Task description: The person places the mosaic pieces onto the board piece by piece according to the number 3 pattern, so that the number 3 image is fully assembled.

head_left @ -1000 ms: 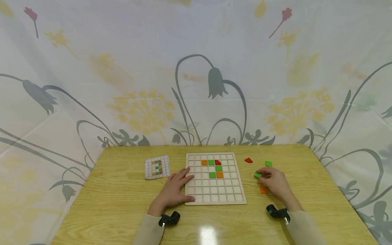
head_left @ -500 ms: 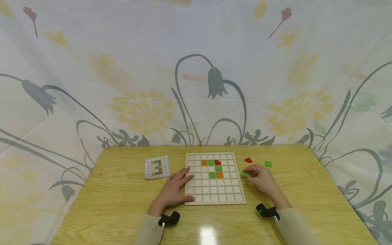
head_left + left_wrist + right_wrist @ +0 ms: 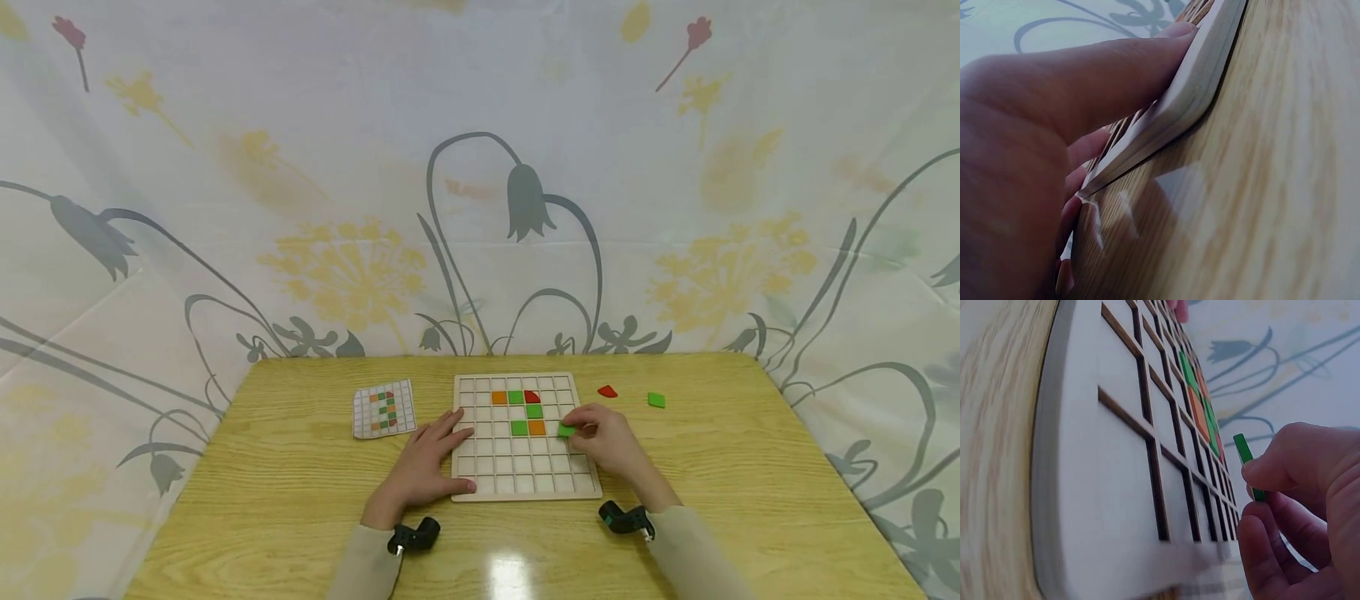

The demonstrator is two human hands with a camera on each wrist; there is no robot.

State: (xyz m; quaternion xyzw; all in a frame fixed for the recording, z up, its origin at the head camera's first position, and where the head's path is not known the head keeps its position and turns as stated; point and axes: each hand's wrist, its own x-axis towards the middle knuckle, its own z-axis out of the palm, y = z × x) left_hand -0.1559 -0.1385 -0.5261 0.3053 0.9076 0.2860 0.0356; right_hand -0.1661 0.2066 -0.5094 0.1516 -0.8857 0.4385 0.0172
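My right hand (image 3: 609, 442) pinches a green square tile (image 3: 566, 431) between thumb and fingers, over the right part of the wooden grid board (image 3: 525, 492). In the right wrist view the tile (image 3: 1244, 453) is held on edge, above the board's cells. My left hand (image 3: 422, 468) rests on the board's left edge, fingers spread and thumb at the near left corner. The left wrist view shows that thumb lying over the board's rim (image 3: 1166, 112). On the board lie orange tiles (image 3: 537, 427), several green tiles (image 3: 520, 427) and a red quarter-round tile (image 3: 532, 397).
Left of the board lies a card (image 3: 384, 409) printed with a small grid of coloured shapes. To the right are a loose red quarter-round piece (image 3: 607, 391) and a loose green tile (image 3: 656, 400). A patterned cloth (image 3: 480, 275) hangs behind the wooden table (image 3: 285, 500).
My right hand has carried the green tile leftward from the table to over the board. An orange piece seen earlier is now hidden by that arm. My left hand stays in place.
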